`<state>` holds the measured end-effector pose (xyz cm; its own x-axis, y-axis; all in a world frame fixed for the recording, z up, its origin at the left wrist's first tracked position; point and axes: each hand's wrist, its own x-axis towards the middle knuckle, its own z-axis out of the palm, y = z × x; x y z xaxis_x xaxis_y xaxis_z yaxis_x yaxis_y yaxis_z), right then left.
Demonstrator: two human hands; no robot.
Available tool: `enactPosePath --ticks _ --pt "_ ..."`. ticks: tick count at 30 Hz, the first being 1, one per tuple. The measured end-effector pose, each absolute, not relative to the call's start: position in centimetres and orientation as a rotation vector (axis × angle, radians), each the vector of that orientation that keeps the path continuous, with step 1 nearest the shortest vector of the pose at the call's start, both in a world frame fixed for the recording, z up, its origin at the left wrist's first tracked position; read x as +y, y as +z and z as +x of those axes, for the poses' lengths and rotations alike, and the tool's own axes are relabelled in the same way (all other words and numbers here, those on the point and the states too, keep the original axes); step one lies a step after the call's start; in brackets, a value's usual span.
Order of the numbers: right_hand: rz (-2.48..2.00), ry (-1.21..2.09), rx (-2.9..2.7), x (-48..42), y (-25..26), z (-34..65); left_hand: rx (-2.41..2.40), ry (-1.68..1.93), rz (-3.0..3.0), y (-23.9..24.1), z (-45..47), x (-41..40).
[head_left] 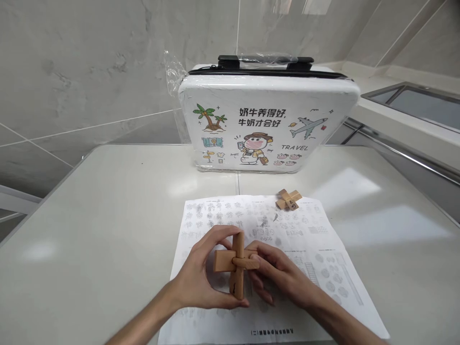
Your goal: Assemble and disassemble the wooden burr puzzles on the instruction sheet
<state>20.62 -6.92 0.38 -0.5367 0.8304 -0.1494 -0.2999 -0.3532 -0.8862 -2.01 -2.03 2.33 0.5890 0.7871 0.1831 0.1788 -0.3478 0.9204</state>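
Observation:
Above a printed paper sheet (201,282) I hold an interlocking wooden burr puzzle (225,261) made of crossed bars. My left hand (194,275) spans it, fingers on the top end of the upright bar and thumb under the bottom end. A dark mark shows near that bottom end. My right hand (283,273) pinches the right end of a bar that sticks out towards me. Some of the right fingers are partly hidden behind the puzzle. A second, smaller wooden burr puzzle (288,199) with dark marks lies at the sheet's far right edge.
A white hard-shell case (269,100) with cartoon prints and a black handle stands at the back of the pale table (108,230), partly wrapped in clear plastic. Grey tiled wall (108,62) rises behind. A metal rail (406,151) runs along the right.

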Motion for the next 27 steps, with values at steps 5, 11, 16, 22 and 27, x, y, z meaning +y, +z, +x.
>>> enactPosePath --ticks 5,11,16,22,27 --pt "-0.995 1.534 -1.384 -6.7 0.4 21.2 0.843 0.798 1.845 2.2 -1.9 -2.1" --pt "-1.045 0.702 -1.763 -6.8 0.5 21.9 0.984 0.752 1.897 2.2 -1.7 -2.1" --pt "-0.994 0.485 -1.871 -6.6 0.6 21.5 0.990 0.671 1.944 2.4 -1.4 -2.3" --pt "-1.057 0.353 -1.841 -6.9 0.7 20.8 0.979 0.672 1.947 2.1 -1.2 -2.5" --pt "-1.075 0.436 -1.804 -7.0 1.0 20.7 0.989 0.676 1.957 1.8 -1.4 -2.4"
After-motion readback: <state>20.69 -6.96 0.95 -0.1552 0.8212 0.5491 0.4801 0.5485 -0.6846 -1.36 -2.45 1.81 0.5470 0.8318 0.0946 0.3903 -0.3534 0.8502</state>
